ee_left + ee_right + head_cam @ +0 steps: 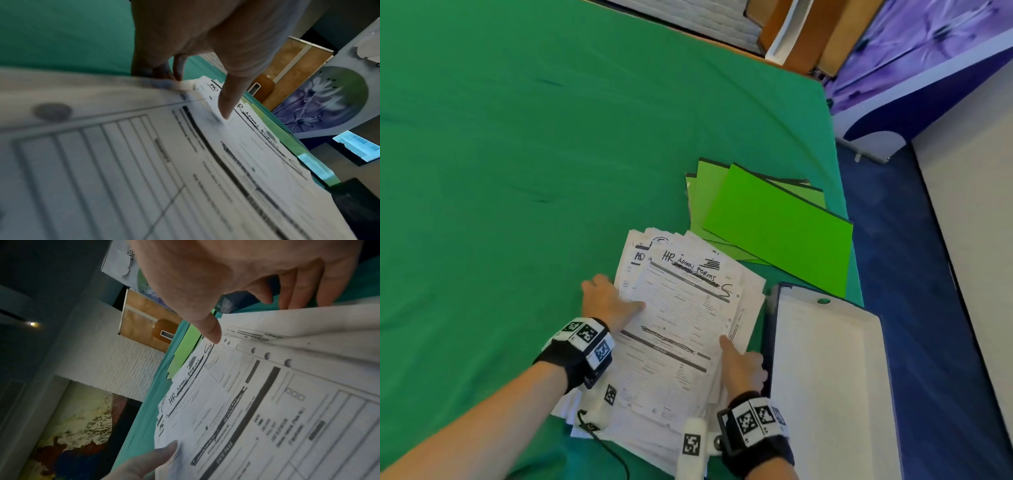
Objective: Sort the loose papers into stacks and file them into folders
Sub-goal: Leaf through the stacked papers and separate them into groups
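A messy pile of loose printed papers [681, 308] lies on the green cloth near the table's front right. Its top sheet is hand-lettered "HR ADMIN FORMS". My left hand [616, 296] grips the pile's left edge, thumb on the top sheet [185, 178] and fingers curled at the edge. My right hand [741, 356] pinches the right edge, thumb on top and fingers under several lifted sheets [298, 324]. A fan of bright green folders [774, 222] lies flat just beyond the pile. In the right wrist view the left hand's thumb [156, 454] rests on the sheet's far side.
An open binder [825, 377] with a white inside and dark blue edge lies right of the pile, overhanging the table's right edge. A black cable [606, 445] trails over the papers' near corner. Green cloth [517, 171] covers the table's left and far parts. Blue floor lies to the right.
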{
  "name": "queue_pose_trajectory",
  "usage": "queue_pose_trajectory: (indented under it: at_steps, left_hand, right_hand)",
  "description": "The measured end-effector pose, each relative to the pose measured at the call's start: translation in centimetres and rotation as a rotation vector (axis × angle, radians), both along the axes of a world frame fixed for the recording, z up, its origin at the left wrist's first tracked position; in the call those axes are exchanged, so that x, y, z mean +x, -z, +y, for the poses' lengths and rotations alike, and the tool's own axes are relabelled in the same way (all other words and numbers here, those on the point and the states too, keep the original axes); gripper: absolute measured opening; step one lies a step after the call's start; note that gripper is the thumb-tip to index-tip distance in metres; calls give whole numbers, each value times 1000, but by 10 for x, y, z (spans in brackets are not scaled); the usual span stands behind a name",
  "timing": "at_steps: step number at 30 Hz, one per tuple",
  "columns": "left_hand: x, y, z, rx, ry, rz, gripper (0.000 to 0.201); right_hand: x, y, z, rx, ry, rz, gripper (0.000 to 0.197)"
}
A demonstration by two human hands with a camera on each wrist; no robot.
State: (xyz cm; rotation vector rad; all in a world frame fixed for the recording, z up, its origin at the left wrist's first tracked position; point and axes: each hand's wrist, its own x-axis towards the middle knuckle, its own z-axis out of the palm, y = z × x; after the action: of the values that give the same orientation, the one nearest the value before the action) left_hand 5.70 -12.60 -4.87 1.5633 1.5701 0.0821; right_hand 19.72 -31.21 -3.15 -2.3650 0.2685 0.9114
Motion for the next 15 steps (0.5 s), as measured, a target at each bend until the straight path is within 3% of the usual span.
queue_pose_trajectory:
  at_steps: [3, 5, 8, 11, 15]
  left_hand:
    - [-2, 3, 6, -123, 43, -146, 55]
    - [0, 1, 0, -131, 187, -258, 63]
    - [8, -7, -10, -75, 331, -268, 70]
    - [11, -17, -8, -39, 199, -255, 55]
    - [-7, -59, -5, -92, 228, -517, 67]
  right_hand:
    - [1, 4, 1, 41, -20, 64, 76]
    - [-2, 3, 3, 3, -109, 48, 83]
    - [-8, -2, 7, -23, -304, 58, 97]
    - [-9, -3, 8, 68, -300, 83, 98]
    - [-11, -6, 7, 114, -230, -14, 116]
